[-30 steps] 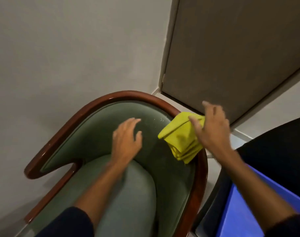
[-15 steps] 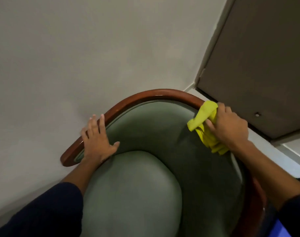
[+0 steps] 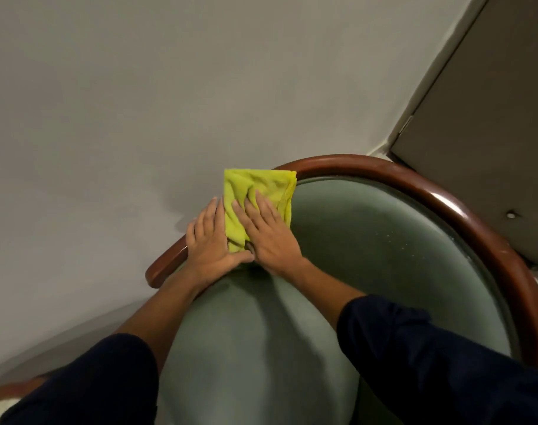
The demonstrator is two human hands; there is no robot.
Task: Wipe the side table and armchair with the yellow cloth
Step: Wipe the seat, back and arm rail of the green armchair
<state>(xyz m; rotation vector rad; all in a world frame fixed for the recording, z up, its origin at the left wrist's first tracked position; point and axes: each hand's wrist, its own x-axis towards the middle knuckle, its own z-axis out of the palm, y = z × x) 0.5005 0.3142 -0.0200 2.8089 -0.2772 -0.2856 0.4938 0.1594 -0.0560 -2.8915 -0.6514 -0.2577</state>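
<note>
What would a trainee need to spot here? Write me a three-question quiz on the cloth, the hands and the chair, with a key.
1. True or false: the yellow cloth lies on the seat cushion.
2. Which hand lies flat on top of the cloth? A) left hand B) right hand C) neither
3. Fill in: the cloth is draped over the armchair's curved wooden ____.

Key
1. False: it covers the rail on the chair's left side, above the cushion.
2. B: the right hand's fingers are spread on the cloth; the left hand rests on the rail beside it, thumb under the cloth's lower edge.
3. Rail.
</note>
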